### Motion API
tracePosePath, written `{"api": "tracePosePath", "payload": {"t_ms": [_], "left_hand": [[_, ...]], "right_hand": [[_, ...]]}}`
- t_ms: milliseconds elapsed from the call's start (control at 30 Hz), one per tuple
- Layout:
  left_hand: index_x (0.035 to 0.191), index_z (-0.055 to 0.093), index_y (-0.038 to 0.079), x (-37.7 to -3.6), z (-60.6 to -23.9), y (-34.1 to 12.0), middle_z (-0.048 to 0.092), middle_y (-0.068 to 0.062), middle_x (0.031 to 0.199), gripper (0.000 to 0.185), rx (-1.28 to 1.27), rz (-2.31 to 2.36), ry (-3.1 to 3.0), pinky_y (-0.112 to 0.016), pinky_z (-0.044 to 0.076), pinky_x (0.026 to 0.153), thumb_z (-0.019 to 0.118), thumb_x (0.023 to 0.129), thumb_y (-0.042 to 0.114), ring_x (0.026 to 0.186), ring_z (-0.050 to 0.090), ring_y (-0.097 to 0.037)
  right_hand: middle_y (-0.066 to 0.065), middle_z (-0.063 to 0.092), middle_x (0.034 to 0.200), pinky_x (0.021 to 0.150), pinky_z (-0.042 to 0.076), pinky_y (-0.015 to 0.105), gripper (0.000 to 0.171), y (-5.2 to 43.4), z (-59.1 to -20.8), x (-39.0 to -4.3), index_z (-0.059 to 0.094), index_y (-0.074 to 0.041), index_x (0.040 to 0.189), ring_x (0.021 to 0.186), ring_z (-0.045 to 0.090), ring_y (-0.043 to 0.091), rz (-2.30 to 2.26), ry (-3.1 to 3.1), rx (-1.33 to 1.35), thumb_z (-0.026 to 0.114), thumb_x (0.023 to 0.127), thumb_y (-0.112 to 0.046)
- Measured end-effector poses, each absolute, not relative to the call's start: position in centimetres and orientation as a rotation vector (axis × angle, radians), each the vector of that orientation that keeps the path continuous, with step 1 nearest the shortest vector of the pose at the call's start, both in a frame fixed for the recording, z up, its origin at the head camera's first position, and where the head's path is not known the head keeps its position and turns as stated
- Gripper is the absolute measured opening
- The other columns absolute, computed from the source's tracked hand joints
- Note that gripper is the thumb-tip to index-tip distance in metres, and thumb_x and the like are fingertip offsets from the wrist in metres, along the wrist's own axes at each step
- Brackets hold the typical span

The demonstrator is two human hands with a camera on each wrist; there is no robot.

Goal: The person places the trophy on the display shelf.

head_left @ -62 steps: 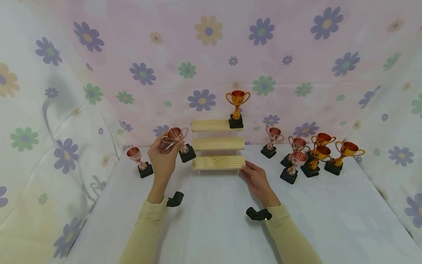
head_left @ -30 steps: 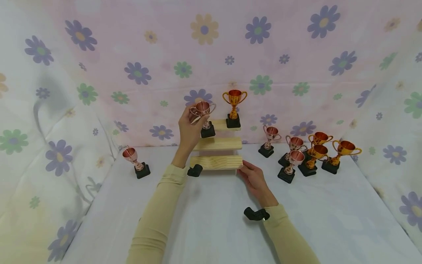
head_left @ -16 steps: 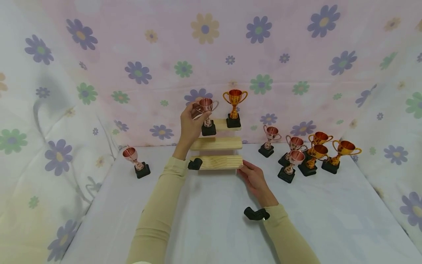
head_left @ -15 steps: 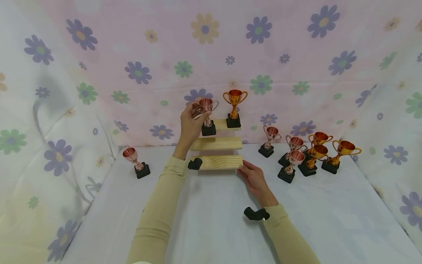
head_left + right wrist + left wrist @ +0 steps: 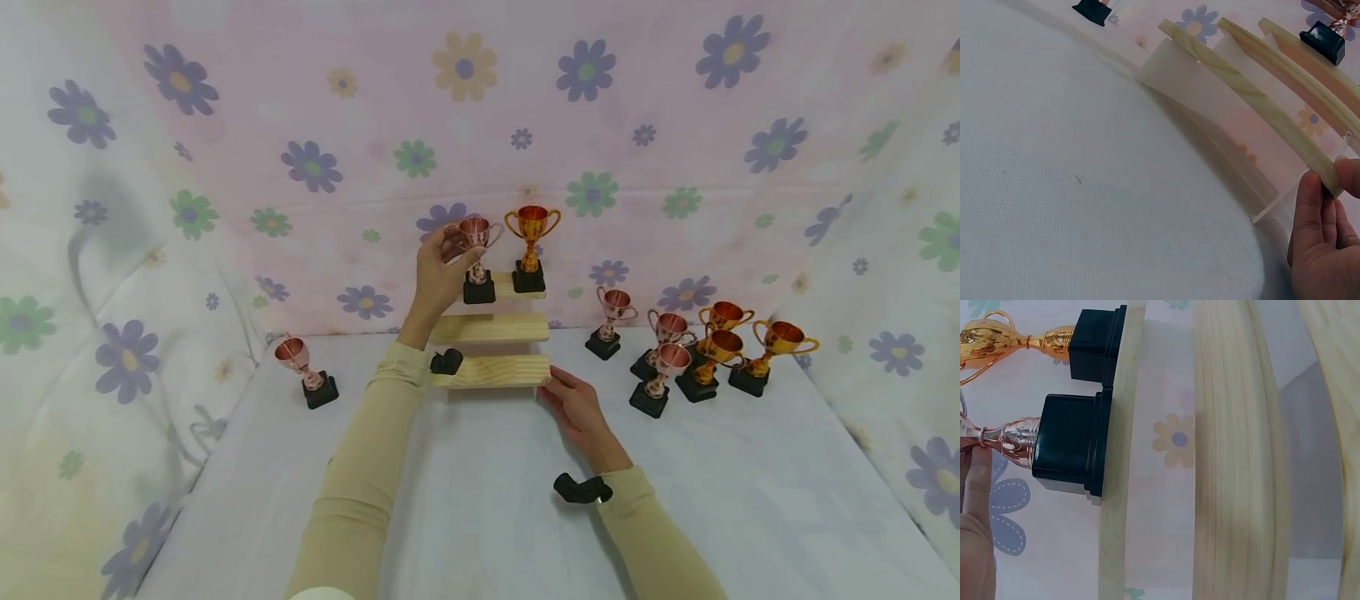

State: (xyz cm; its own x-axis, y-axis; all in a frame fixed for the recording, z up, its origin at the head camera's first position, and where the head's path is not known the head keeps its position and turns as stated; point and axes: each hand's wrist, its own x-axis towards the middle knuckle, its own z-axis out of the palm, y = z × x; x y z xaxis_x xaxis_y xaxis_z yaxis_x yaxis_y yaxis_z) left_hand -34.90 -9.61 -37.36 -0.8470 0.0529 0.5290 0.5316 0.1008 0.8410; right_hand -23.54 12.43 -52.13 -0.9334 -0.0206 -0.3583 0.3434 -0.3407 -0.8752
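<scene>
My left hand (image 5: 441, 271) pinches a rose-gold trophy cup (image 5: 477, 262) by its cup and stem. The trophy stands upright, its black base (image 5: 1067, 439) right at the top board of a three-step wooden shelf (image 5: 491, 327). Beside it on that board, to the right, is a gold trophy cup (image 5: 531, 246); in the left wrist view the two bases are close together. My right hand (image 5: 581, 412) grips the right end of the lowest board (image 5: 1260, 103) between thumb and fingers.
On the white table (image 5: 480, 500), a rose-gold trophy (image 5: 306, 371) stands at the left. To the right are several more rose-gold (image 5: 615, 321) and gold trophies (image 5: 776, 354) close together. A flowered cloth (image 5: 480, 150) hangs behind and along both sides.
My left hand has carried the rose-gold trophy from the table left of the shelf up to the top board, lately edging right toward the gold one. My right hand has stayed on the lowest board.
</scene>
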Motion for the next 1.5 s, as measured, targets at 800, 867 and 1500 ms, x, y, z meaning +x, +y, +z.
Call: {"api": "tracePosePath", "payload": {"t_ms": [800, 867, 1500], "left_hand": [[0.127, 0.058, 0.000, -36.6, -37.6, -8.9, 0.068, -0.021, 0.122, 0.037, -0.508, -1.901, -2.017, -0.029, 0.058, 0.087, 0.073, 0.095, 0.010, 0.110, 0.067, -0.026], [0.129, 0.058, 0.000, -36.5, -37.7, -8.8, 0.068, -0.020, 0.123, 0.038, -0.501, -1.912, -2.021, -0.030, 0.059, 0.088, 0.072, 0.095, 0.010, 0.112, 0.067, -0.027], [0.144, 0.046, -0.008, -32.0, -40.3, -10.6, 0.052, -0.031, 0.139, 0.058, -0.499, -1.856, -1.878, -0.049, 0.046, 0.112, 0.070, 0.091, -0.007, 0.130, 0.050, -0.045]], "right_hand": [[0.014, 0.049, 0.151, 0.108, 0.049, 0.028, 0.048, 11.6, -52.3, -23.5, 0.042, -0.001, 0.152, 0.133, 0.052, 0.024, -2.349, 1.658, 0.435, 0.054, 0.106, -0.009], [0.015, 0.048, 0.151, 0.108, 0.049, 0.028, 0.049, 11.6, -52.3, -23.5, 0.042, 0.000, 0.152, 0.134, 0.051, 0.024, -2.354, 1.655, 0.427, 0.053, 0.106, -0.009], [0.017, 0.044, 0.155, 0.108, 0.049, 0.028, 0.052, 12.3, -52.4, -23.5, 0.038, 0.002, 0.154, 0.133, 0.050, 0.023, -2.395, 1.628, 0.437, 0.054, 0.105, -0.006]]}}
